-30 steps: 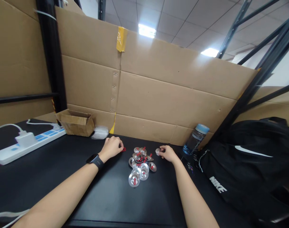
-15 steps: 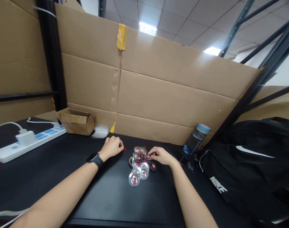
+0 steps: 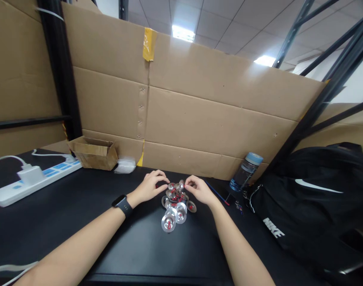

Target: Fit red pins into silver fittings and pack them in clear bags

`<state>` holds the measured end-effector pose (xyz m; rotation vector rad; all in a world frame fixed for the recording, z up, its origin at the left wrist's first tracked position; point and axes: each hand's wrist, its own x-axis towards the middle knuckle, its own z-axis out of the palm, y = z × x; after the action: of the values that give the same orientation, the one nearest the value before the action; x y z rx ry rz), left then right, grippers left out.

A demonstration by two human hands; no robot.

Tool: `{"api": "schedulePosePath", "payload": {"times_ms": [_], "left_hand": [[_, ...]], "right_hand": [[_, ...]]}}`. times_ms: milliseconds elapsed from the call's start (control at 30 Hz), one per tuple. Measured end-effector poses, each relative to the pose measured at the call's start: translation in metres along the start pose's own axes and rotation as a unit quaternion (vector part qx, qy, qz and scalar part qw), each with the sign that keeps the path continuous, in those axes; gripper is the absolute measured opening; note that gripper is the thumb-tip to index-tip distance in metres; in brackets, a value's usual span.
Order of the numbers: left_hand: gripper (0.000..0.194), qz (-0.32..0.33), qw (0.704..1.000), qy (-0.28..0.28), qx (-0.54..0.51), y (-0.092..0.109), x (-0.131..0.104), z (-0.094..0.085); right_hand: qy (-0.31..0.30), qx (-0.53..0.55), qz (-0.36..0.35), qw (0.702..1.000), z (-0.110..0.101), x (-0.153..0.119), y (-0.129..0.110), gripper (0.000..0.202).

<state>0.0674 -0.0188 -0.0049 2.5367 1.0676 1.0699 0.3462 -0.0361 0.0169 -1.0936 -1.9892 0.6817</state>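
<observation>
A pile of small metal finger cymbals (image 3: 170,194) with red loops lies on the black table, mostly dark silver, with brighter ones (image 3: 168,223) at the near end. My right hand (image 3: 199,190) is at the pile's far right, thumb and index finger pinched on the red loop of one finger cymbal (image 3: 181,184), which is tilted up on edge. At the pile's left, my left hand (image 3: 151,186) has its thumb and fingers apart, fingertips close to the nearest cymbals. A bit of red shows between those fingers; what it belongs to is hidden.
Behind stands a cardboard wall (image 3: 199,119). To the left are a power strip (image 3: 56,170), an open cardboard box (image 3: 93,155) and a clear plastic packet (image 3: 125,166). A water bottle (image 3: 245,172), a blue-and-red stick (image 3: 217,192) and a black backpack (image 3: 312,198) are at right.
My left hand has moved right to the pile, and its fingers have spread. My right hand has shifted slightly up and left, raising one finger cymbal by its loop.
</observation>
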Motion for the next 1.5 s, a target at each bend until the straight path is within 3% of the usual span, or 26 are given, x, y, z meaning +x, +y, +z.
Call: {"api": "schedulePosePath", "payload": {"times_ms": [167,267,433,500,600,833,1067,1367,1500], "left_hand": [[0.021,0.027,0.998,0.049,-0.024,0.029,0.0,0.007],[0.016,0.032,0.997,0.066,-0.022,0.037,-0.001,0.007],[0.01,0.038,0.996,0.081,-0.015,0.044,-0.001,0.004],[0.007,0.043,0.995,0.087,-0.013,0.047,-0.002,0.004],[0.008,0.051,0.994,0.092,-0.009,0.049,-0.003,0.004],[0.003,0.042,0.995,0.095,-0.012,0.045,-0.002,0.0],[0.015,0.044,0.995,0.046,-0.082,0.042,-0.002,0.006],[0.005,0.013,0.983,0.064,-0.174,0.047,-0.003,0.017],[0.015,-0.011,0.981,0.082,-0.173,0.053,-0.004,0.023]], "right_hand": [[-0.017,0.148,-0.029,0.988,0.026,0.0,-0.017,0.021],[-0.027,0.245,0.002,0.969,0.038,-0.002,-0.023,0.027],[-0.004,0.308,0.051,0.95,0.044,-0.004,-0.027,0.038],[-0.01,0.326,0.05,0.944,0.044,-0.005,-0.029,0.052],[-0.025,0.33,0.042,0.943,0.043,-0.007,-0.034,0.067],[-0.055,0.334,0.064,0.939,0.042,-0.009,-0.044,0.061],[-0.017,0.31,0.059,0.949,0.041,-0.009,-0.045,0.047],[0.005,0.298,0.037,0.954,0.052,-0.01,-0.052,0.037],[0.04,0.255,0.028,0.966,0.065,-0.012,-0.056,0.036]]}}
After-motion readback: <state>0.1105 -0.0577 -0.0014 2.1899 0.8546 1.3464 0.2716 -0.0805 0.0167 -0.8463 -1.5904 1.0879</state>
